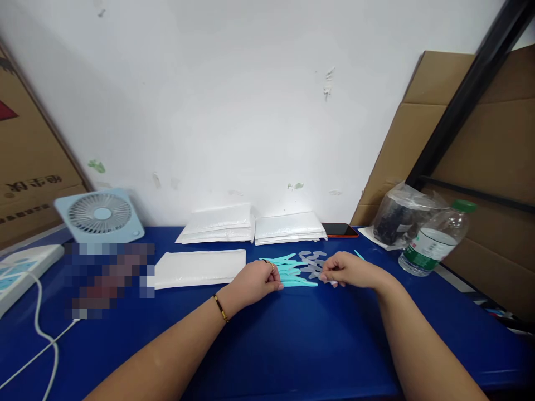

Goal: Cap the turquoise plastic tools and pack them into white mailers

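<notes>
My left hand point(261, 283) is closed, thumb and fingertips pinched at the near left end of a pile of slim turquoise plastic sticks point(295, 271), shaped like eyebrow razors. Its fingers hide the end of the stick they grip. Just right of that pile lie several small translucent plastic pieces point(308, 259), overlapping one another. My right hand point(339, 268) is closed too, pinching one translucent plastic piece point(331, 281) that pokes out beneath the fingers. A lone turquoise stick point(359, 254) rests beyond the right wrist.
A white padded mailer point(198, 268) lies left of my left hand. Two stacks of white mailers point(219, 223) point(289, 226) and a phone point(341, 230) are along the wall. A water bottle point(434, 242) and bagged dark item point(392, 217) stand right; a fan point(100, 214) and power strip point(29, 273) left.
</notes>
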The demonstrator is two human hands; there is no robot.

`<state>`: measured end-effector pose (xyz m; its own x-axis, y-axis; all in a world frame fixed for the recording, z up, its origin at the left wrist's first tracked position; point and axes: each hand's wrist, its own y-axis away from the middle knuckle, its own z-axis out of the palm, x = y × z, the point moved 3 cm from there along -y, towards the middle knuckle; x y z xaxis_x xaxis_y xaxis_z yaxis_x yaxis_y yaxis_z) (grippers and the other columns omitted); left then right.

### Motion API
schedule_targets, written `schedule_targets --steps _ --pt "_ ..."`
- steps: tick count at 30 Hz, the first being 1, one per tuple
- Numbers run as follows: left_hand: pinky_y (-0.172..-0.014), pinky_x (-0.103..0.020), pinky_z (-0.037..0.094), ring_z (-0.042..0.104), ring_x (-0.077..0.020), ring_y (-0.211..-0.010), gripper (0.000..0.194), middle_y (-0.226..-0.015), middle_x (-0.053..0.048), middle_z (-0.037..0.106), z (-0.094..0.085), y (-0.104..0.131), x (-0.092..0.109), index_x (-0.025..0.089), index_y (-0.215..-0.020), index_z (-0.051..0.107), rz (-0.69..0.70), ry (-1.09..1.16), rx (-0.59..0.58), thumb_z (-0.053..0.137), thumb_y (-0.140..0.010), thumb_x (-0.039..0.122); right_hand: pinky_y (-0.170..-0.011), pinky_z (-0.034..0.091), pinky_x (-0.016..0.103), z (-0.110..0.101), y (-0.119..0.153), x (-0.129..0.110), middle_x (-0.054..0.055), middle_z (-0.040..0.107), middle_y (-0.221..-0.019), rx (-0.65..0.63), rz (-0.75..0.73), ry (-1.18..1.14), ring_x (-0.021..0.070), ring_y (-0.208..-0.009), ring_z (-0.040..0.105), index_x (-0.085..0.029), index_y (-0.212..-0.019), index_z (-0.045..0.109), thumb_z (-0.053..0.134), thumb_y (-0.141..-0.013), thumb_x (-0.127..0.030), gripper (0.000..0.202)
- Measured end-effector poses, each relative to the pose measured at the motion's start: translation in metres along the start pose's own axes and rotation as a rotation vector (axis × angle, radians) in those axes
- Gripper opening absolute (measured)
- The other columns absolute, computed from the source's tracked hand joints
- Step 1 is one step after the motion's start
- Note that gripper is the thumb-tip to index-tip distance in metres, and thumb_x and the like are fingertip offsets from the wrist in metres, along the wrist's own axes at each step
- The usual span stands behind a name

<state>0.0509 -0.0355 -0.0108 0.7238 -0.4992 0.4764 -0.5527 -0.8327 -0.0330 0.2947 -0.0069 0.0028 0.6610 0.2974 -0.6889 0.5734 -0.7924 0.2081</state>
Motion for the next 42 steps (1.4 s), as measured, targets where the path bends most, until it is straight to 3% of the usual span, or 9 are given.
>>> schedule_targets --steps 3,6,8,12,19,24,29,34,42 --pt "-0.08 -0.029 0.042 0.055 -0.0202 -0.097 0.043 -0.106 -0.005 0.06 0.0 0.002 0.004 0.021 -0.104 0.059 0.068 -0.099 0.072 0.053 -0.077 0.054 -0.049 0.036 0.022 -0.012 -0.001 0.012 0.003 0.062 -0.059 0.139 0.062 0.144 0.0129 -0.053 0.051 -0.015 -0.067 0.067 0.059 -0.072 -0.048 0.035" --pt "-0.104 -0.043 0.023 0.028 -0.0271 -0.128 0.071 -0.14 -0.01 0.035 0.004 0.002 0.006 0.022 -0.133 0.036 0.143 -0.241 0.134 0.042 -0.077 0.066 -0.052 0.037 0.023 -0.017 -0.006 0.015 0.003 0.063 -0.062 0.328 0.051 0.258 0.0142 -0.057 0.052 -0.016 -0.07 0.067 0.054 -0.076 -0.042 0.03" --pt "-0.108 -0.046 0.011 0.019 -0.0264 -0.133 0.074 -0.145 -0.011 0.025 0.01 0.001 0.006 0.021 -0.139 0.025 0.178 -0.303 0.086 0.031 -0.081 0.067 -0.057 0.039 0.024 -0.015 -0.011 0.013 0.003 0.064 -0.071 0.422 -0.015 0.288 0.015 -0.063 0.054 -0.017 -0.078 0.068 0.051 -0.078 -0.033 0.024" --pt "-0.108 -0.045 0.01 0.024 -0.0247 -0.132 0.072 -0.143 -0.011 0.03 0.021 0.005 0.01 0.02 -0.139 0.024 0.219 -0.352 0.048 0.025 -0.084 0.065 -0.066 0.041 0.026 -0.005 -0.023 0.007 0.005 0.063 -0.084 0.498 -0.121 0.338 0.0162 -0.074 0.056 -0.019 -0.086 0.069 0.049 -0.078 -0.023 0.021" --pt "-0.099 -0.042 0.029 0.038 -0.028 -0.123 0.074 -0.136 -0.012 0.04 0.023 0.018 0.029 0.021 -0.135 0.035 0.225 -0.306 0.063 0.033 -0.079 0.069 -0.069 0.041 0.025 0.005 -0.036 0.004 0.005 0.062 -0.087 0.519 -0.147 0.433 0.0169 -0.08 0.056 -0.021 -0.084 0.07 0.051 -0.08 -0.022 0.019" --pt "-0.105 -0.047 0.02 0.029 -0.0278 -0.129 0.069 -0.14 -0.012 0.035 0.013 0.007 0.013 0.02 -0.135 0.033 0.113 -0.314 0.138 0.026 -0.084 0.065 -0.07 0.04 0.026 0.009 -0.043 0.003 0.005 0.061 -0.087 0.485 -0.14 0.522 0.0172 -0.08 0.056 -0.024 -0.085 0.071 0.053 -0.08 -0.03 0.019" --pt "-0.107 -0.047 0.012 0.038 -0.0243 -0.124 0.061 -0.129 -0.01 0.049 0.01 0.011 0.012 0.021 -0.128 0.044 0.169 -0.285 0.076 0.028 -0.085 0.062 -0.07 0.04 0.026 0.007 -0.042 0.005 0.005 0.062 -0.085 0.497 -0.104 0.567 0.0177 -0.082 0.056 -0.023 -0.079 0.071 0.055 -0.078 -0.027 0.017" --pt "-0.097 -0.041 0.027 0.052 -0.0219 -0.107 0.05 -0.111 -0.007 0.062 0.004 0.011 0.023 0.022 -0.112 0.057 0.175 -0.252 0.109 0.028 -0.089 0.055 -0.069 0.042 0.025 0.006 -0.039 0.006 0.004 0.062 -0.083 0.511 -0.133 0.496 0.0159 -0.078 0.058 -0.02 -0.073 0.068 0.052 -0.077 -0.02 0.016" --pt "-0.09 -0.033 0.034 0.055 -0.0191 -0.103 0.04 -0.107 -0.005 0.064 -0.007 -0.012 0.001 0.022 -0.109 0.059 0.167 -0.249 0.115 0.031 -0.091 0.046 -0.067 0.043 0.026 0.003 -0.043 0.017 0.004 0.064 -0.085 0.493 -0.096 0.449 0.0164 -0.077 0.059 -0.023 -0.088 0.071 0.053 -0.081 -0.029 0.021"
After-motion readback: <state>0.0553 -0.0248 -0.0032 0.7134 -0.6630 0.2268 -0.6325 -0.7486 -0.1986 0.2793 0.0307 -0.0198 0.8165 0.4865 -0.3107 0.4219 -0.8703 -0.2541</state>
